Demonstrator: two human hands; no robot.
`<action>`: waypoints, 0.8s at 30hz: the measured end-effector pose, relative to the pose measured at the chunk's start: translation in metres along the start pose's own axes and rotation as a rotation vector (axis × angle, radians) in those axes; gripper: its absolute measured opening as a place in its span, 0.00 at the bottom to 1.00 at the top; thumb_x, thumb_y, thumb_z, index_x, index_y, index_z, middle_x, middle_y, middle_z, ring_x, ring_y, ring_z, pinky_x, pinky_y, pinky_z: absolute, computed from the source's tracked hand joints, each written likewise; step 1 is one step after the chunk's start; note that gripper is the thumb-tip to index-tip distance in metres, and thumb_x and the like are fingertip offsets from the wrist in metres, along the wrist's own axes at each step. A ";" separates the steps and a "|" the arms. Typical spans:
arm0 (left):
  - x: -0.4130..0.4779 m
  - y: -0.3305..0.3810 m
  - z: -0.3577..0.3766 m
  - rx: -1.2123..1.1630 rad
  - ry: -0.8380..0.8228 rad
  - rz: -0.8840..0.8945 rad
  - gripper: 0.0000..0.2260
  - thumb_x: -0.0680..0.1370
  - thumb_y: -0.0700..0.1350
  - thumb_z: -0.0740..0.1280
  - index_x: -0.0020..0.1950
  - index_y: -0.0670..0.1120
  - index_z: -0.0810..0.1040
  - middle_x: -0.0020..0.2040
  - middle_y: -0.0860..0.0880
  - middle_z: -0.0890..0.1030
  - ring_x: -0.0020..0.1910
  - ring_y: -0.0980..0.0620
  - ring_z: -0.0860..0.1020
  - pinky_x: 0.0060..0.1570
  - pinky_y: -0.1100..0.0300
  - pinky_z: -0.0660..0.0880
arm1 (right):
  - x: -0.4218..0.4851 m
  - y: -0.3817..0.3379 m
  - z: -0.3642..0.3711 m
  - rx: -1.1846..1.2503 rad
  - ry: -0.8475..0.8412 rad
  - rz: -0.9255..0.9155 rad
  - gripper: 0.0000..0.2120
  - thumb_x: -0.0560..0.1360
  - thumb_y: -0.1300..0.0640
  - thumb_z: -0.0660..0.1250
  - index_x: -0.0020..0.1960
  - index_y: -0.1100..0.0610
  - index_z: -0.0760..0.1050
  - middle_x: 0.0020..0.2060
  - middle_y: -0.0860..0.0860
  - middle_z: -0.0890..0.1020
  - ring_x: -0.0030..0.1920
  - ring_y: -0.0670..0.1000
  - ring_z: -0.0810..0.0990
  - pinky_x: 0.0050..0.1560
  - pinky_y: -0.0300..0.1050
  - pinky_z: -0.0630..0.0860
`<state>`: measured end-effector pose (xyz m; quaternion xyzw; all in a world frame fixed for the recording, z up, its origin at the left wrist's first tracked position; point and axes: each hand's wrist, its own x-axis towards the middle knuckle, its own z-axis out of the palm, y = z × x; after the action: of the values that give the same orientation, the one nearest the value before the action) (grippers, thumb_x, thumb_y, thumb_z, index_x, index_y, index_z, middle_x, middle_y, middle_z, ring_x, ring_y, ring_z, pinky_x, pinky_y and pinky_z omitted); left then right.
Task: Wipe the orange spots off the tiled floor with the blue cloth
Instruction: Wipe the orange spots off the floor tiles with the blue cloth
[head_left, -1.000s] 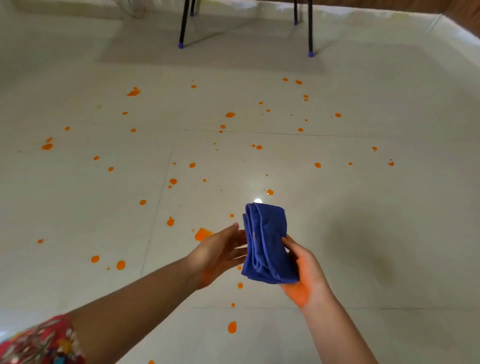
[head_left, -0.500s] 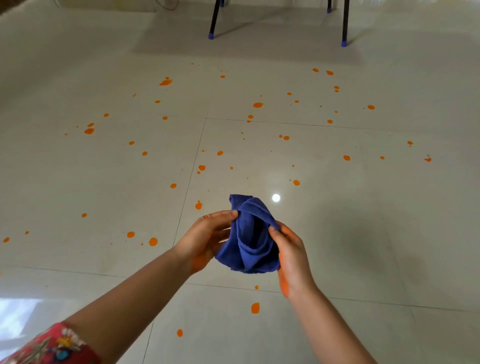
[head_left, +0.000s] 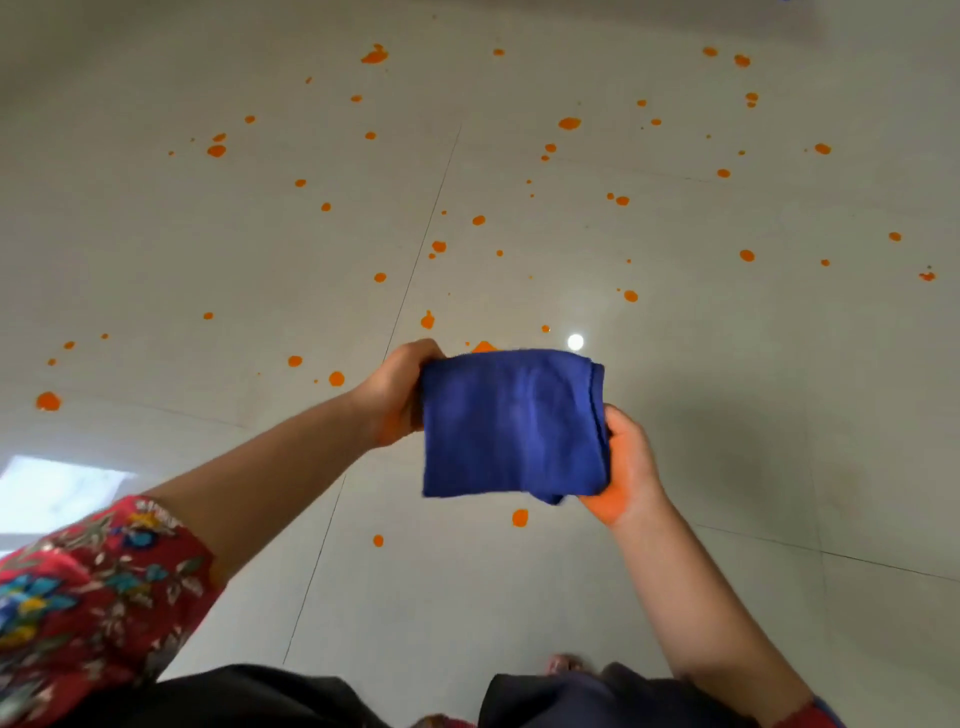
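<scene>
while small orange spots lie scattered across the pale tiled floor, a folded blue cloth is gripped above it by the left hand and right hand.

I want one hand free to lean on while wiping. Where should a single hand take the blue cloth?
Probably flat across the broad face of the blue cloth, from above: it is folded into a flat pad, now pinched at its side edges by the left hand and right hand.
</scene>
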<state>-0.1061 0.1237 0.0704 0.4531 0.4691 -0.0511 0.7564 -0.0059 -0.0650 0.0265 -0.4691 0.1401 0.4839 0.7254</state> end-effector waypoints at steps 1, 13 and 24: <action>0.001 -0.007 -0.007 0.019 -0.035 -0.027 0.13 0.79 0.50 0.61 0.43 0.43 0.78 0.37 0.46 0.82 0.37 0.50 0.80 0.37 0.59 0.75 | -0.004 -0.002 -0.006 0.033 -0.032 0.065 0.13 0.76 0.48 0.62 0.47 0.56 0.81 0.44 0.56 0.83 0.46 0.58 0.80 0.45 0.48 0.75; 0.010 -0.110 -0.088 0.596 0.310 0.372 0.11 0.78 0.37 0.65 0.58 0.49 0.74 0.57 0.52 0.81 0.58 0.52 0.78 0.56 0.58 0.73 | -0.012 0.019 0.007 -0.778 -0.085 -0.384 0.08 0.77 0.63 0.67 0.48 0.51 0.76 0.42 0.47 0.83 0.43 0.41 0.80 0.47 0.36 0.75; -0.028 -0.211 -0.178 1.276 0.365 0.322 0.34 0.80 0.52 0.63 0.79 0.51 0.48 0.80 0.51 0.48 0.78 0.49 0.47 0.76 0.51 0.52 | 0.020 0.124 -0.005 -2.275 -0.668 -0.626 0.23 0.78 0.38 0.56 0.71 0.41 0.67 0.73 0.44 0.68 0.75 0.55 0.61 0.69 0.55 0.60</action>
<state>-0.3453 0.1213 -0.0696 0.8757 0.3941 -0.1273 0.2484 -0.0985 -0.0459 -0.0570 -0.7016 -0.6737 0.2318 -0.0121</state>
